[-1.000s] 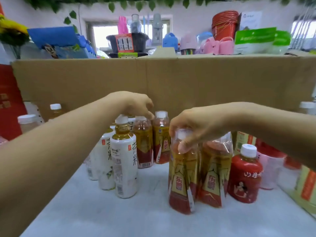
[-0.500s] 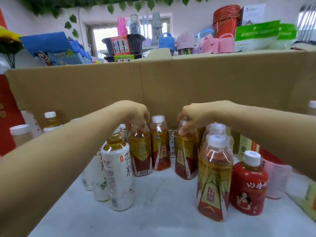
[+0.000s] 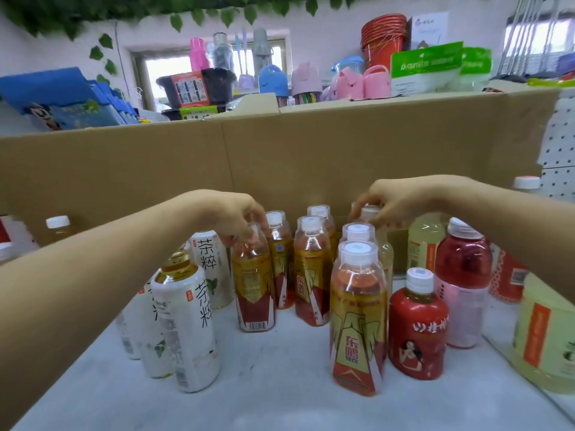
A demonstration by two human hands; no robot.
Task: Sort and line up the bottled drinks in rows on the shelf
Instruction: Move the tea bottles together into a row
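Several gold-and-red drink bottles stand in two short columns on the white shelf (image 3: 280,387). My left hand (image 3: 230,217) is closed over the cap of the front bottle of the left column (image 3: 253,284). My right hand (image 3: 393,200) pinches the white cap of the rear bottle (image 3: 368,212) in the right column; its body is mostly hidden behind the tall front gold-and-red bottle (image 3: 357,318). White tea bottles (image 3: 186,325) are grouped at the left under my left forearm.
A cardboard wall (image 3: 280,157) closes the back of the shelf. A short red bottle (image 3: 417,328), a red juice bottle (image 3: 463,284), pale yellow bottles (image 3: 424,244) and a large pale bottle (image 3: 547,334) crowd the right. Household goods sit above.
My right hand carried a gold-and-red bottle from the front to the back rows, then shifted right onto the rear cap. My left hand stayed on its bottle's cap.
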